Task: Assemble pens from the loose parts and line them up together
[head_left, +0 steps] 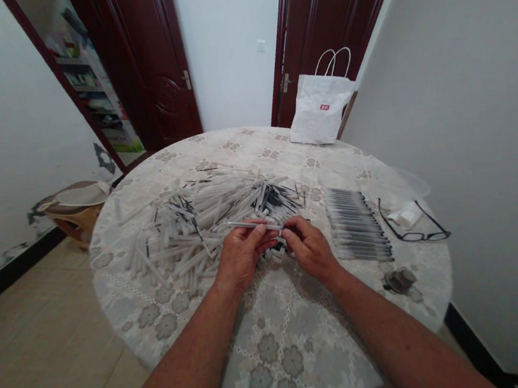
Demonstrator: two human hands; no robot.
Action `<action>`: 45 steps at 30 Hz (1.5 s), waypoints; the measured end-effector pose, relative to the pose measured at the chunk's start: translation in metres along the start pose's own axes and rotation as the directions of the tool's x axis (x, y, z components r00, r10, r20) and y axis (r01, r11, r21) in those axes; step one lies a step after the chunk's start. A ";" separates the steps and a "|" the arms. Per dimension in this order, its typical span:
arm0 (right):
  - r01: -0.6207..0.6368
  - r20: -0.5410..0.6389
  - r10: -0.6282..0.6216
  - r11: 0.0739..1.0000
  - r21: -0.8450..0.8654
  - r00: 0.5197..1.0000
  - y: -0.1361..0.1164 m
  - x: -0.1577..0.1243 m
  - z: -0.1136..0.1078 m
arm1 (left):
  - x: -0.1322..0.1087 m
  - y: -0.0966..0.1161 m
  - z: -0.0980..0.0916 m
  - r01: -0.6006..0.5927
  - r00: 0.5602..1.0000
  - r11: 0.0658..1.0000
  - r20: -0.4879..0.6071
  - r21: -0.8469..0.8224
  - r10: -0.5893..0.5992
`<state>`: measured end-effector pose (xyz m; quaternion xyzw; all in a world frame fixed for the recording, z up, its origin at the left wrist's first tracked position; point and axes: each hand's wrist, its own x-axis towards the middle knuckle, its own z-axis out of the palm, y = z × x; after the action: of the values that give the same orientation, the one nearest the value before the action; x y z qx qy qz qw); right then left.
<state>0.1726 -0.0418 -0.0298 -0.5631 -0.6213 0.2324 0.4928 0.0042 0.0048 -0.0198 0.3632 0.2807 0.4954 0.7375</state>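
Observation:
My left hand holds a thin, translucent white pen-like tube between thumb and fingers, its free end pointing left. At the tube's right end, the fingers of my right hand are pinched together; any small part between them is too small to make out. Behind and beside both hands spreads a loose pile of similar whitish tubes. Thin black pieces lie among them, mostly on the pile's right side. To the right of my right hand, a neat row of tubes with dark ends lies side by side.
A round table wears a flowered cloth. On its right are black-framed glasses, a white crumpled packet and a small dark grey object. A white paper bag stands at the back; a stool is at left.

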 end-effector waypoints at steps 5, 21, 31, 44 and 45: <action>-0.070 0.058 0.064 0.991 0.116 0.996 -0.001 0.000 0.000 | 0.000 -0.002 -0.001 0.020 0.999 1.000 0.033 0.007 -0.020; -0.066 0.049 0.060 0.990 0.127 0.997 0.002 0.000 0.002 | 0.000 -0.004 0.000 0.010 1.000 1.000 0.022 0.007 -0.010; -0.006 0.023 0.006 1.000 -0.009 1.000 -0.002 -0.003 0.000 | -0.002 -0.003 0.000 0.020 1.000 1.000 0.018 -0.002 -0.020; -0.016 0.022 0.016 1.000 0.013 1.000 -0.004 -0.003 -0.001 | -0.001 -0.007 -0.002 0.014 0.999 1.000 0.037 0.012 -0.014; -0.022 0.035 0.021 0.999 0.023 0.999 -0.004 -0.002 -0.001 | -0.001 -0.007 -0.002 0.017 0.999 1.000 0.038 0.016 -0.017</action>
<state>0.1710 -0.0453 -0.0268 -0.5599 -0.6208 0.2548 0.4860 0.0062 0.0023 -0.0261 0.3758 0.2736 0.4799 0.7441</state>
